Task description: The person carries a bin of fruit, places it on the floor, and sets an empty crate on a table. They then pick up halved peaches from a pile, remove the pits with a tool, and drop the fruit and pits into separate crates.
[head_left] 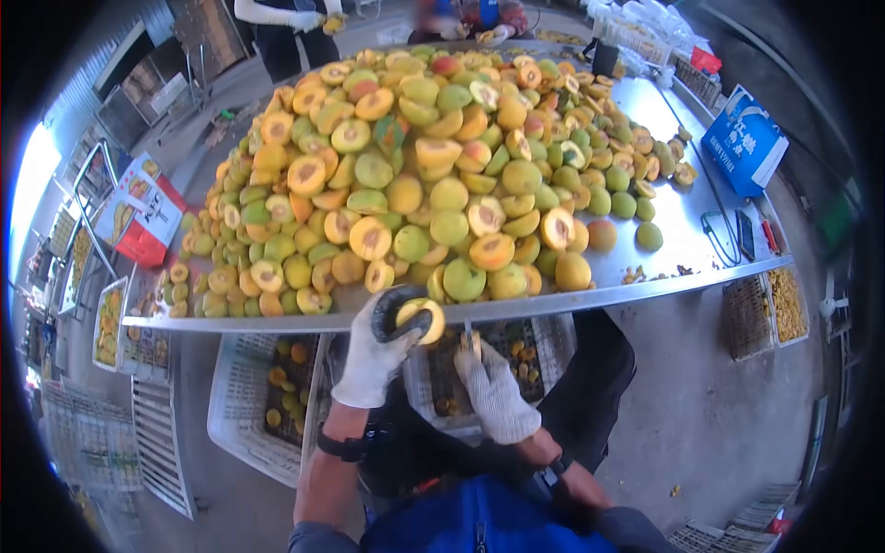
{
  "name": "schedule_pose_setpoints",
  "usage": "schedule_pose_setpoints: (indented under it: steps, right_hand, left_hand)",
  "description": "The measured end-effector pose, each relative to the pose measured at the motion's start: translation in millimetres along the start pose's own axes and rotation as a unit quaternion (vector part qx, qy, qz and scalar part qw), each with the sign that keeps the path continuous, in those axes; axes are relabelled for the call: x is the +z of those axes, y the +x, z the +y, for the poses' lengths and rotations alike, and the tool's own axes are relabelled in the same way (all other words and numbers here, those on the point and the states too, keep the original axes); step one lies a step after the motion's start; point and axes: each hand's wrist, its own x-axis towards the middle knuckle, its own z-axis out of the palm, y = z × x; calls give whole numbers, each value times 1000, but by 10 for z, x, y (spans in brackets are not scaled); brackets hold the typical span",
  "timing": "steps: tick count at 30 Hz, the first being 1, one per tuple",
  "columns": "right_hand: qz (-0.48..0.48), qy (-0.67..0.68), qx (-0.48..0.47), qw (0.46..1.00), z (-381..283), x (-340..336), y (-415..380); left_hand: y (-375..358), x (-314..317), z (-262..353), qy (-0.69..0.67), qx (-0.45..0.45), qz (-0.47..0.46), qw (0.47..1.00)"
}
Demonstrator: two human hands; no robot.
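My left hand [385, 346], in a white glove with dark fingertips, is closed around a yellow peach [420, 321] just over the table's front edge. The peach's pale cut face is turned partly up. To its right, my right hand [495, 392], in a white knitted glove, grips a small knife [469, 337] with its short blade pointing up. The blade is apart from the peach. Behind both hands lies a large heap of peaches [406, 194], many cut in half and some showing pits.
The metal table [636, 288] has a raised front rim. Below it stand white crates [241, 419] holding some fruit. A blue box [743, 143], a phone [745, 230] and a red-handled tool [770, 236] are at the right. Other people's gloved hands [307, 20] work at the far side.
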Motion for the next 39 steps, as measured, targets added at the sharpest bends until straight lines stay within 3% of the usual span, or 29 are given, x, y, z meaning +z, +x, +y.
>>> schedule_pose_setpoints:
  steps: [1, 2, 3, 5, 6, 10, 13, 19, 22, 28, 32, 37, 39]
  right_hand:
    - [3, -23, -18, 1000, -74, 40, 35]
    - [1, -24, 24, 999, -123, 89, 21]
    - [-4, -20, 45, 999, -94, 124, -13]
    - [-16, -13, 81, 996, -16, 172, -28]
    - [1, -60, 44, 997, 150, 191, -29]
    - [25, -196, -22, 980, 20, 175, -49]
    - [-32, -200, 33, 979, -115, 123, -106]
    - [-44, -268, -23, 962, -73, 93, -83]
    - [-77, -282, 23, 956, -152, 80, -89]
    - [-88, -293, -10, 952, -46, 68, -76]
    - [-73, -251, 51, 964, -35, 100, -132]
    - [-59, -181, 63, 980, 76, 150, -164]
    - [-47, -185, 56, 980, 123, 174, -167]
  left_hand:
    - [-77, 83, -60, -35, 13, -3, 999]
    - [-163, 132, -126, -26, 37, -17, 999]
    - [-241, 142, -342, -51, -20, 36, 998]
    - [-316, 229, -592, -241, -15, 74, 968]
    - [-317, 250, -687, -348, -27, 78, 934]
    - [-374, 221, -851, -255, -14, 108, 961]
    - [-439, 159, -925, -237, -32, 108, 965]
    - [-461, 147, -820, -238, -27, 64, 969]
    - [-487, 142, -874, -221, 3, 52, 974]
    - [-480, 124, -1053, -153, -61, 127, 978]
    - [-545, 225, -1068, -59, 32, 128, 989]
    - [-462, 150, -725, -56, -13, 64, 996]
    - [-451, 164, -779, -36, 8, 75, 997]
